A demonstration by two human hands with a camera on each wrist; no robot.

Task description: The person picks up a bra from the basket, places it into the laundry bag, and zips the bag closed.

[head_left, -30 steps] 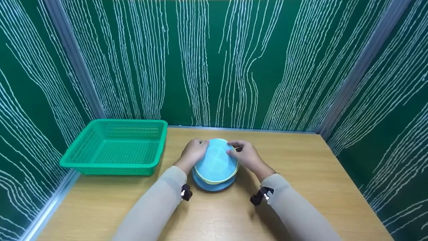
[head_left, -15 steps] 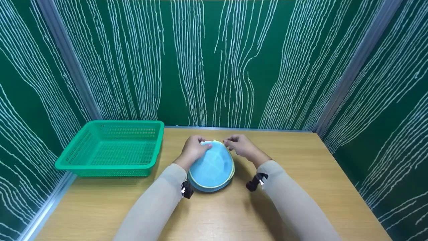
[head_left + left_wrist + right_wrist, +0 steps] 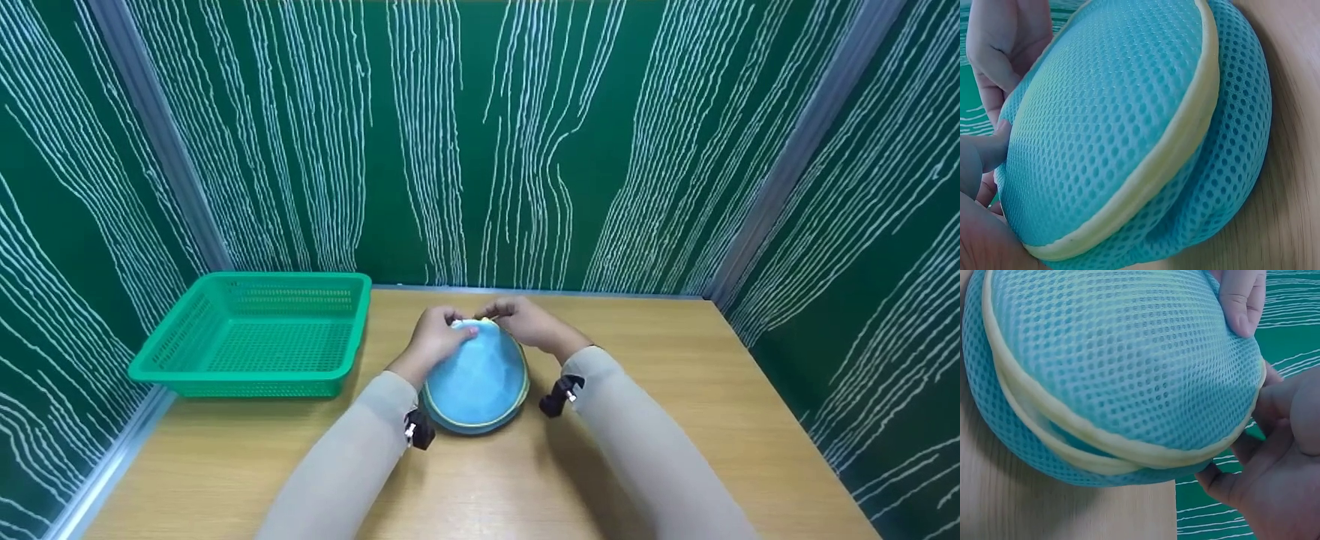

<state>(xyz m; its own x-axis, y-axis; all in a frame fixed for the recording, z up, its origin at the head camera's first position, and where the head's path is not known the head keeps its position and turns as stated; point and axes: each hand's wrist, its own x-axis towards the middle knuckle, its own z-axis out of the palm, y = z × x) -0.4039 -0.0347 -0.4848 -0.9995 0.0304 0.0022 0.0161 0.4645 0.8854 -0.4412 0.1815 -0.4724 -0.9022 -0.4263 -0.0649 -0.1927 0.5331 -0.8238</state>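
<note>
A blue mesh pouch (image 3: 476,379), edged with pale yellow trim (image 3: 1210,67), is set on the wooden table (image 3: 735,405), between both hands. Its far edge is pinched by the left hand (image 3: 435,335), with the thumb laid over the mesh and the fingers tucked behind. The same edge is met by the bent fingers of the right hand (image 3: 529,324), beside a small yellow bit; whether anything is pinched there cannot be told, as the fingertips are partly hidden. In the right wrist view, two bands of trim are seen parted by a narrow gap; what is held inside the pouch cannot be made out. Well apart, at the left of the table, a green plastic basket (image 3: 240,375) is placed upright, its slotted walls and gridded floor exposed. The green wall (image 3: 480,150) behind is marked with wavy white lines, not readable as writing.
</note>
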